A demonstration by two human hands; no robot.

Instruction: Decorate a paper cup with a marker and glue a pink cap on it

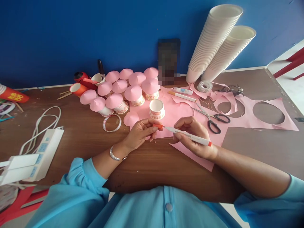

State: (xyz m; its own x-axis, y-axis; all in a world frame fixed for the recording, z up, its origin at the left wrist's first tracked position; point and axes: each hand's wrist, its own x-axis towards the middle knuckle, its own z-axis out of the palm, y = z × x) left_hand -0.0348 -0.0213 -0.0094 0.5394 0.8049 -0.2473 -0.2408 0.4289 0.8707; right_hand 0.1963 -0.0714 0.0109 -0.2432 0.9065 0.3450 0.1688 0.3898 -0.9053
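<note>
Marker (193, 137) perhaps against orange cap (157, 126)

A single camera, worn on the head, looks from above the near edge of the desk (80, 133), facing forward and down across it. It sits close: the hands (142, 134) fall near mid-frame over the desk, and the wearer's shirt (142, 210) spans the bottom, on the desk's near side. The wide field reaches the wall (71, 38) behind the desk and the floor (298, 90) beyond the desk's right end.
</note>
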